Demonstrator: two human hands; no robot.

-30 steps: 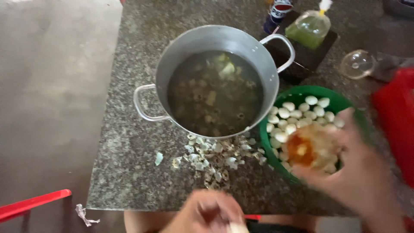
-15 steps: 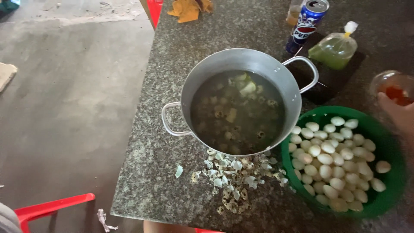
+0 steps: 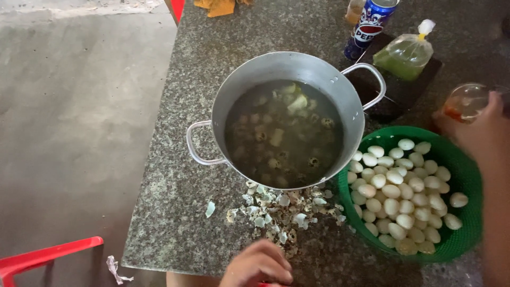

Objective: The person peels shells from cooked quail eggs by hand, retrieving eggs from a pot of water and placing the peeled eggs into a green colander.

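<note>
A metal pot (image 3: pixel 234 101) with two handles stands on the speckled stone counter (image 3: pixel 175 223), filled with murky water and several small speckled eggs. A green basket (image 3: pixel 467 175) to its right holds several peeled white eggs. Broken eggshells (image 3: pixel 279 210) lie in a pile in front of the pot. My left hand (image 3: pixel 257 264) rests at the counter's near edge beside the shells, fingers curled in. My right hand (image 3: pixel 481 135) reaches past the basket's far rim and grips a small clear cup (image 3: pixel 463 101) with red-orange sauce in it.
Behind the pot, a dark tray (image 3: pixel 396 98) carries a tied plastic bag of green liquid (image 3: pixel 406 53). A blue drink can (image 3: pixel 366 26) stands next to it. A red chair edge (image 3: pixel 42 256) pokes in at the lower left above the concrete floor (image 3: pixel 74 122).
My right hand left the space over the basket and moved right and back with the sauce cup. My left hand dropped out of view, then came back at the near edge.
</note>
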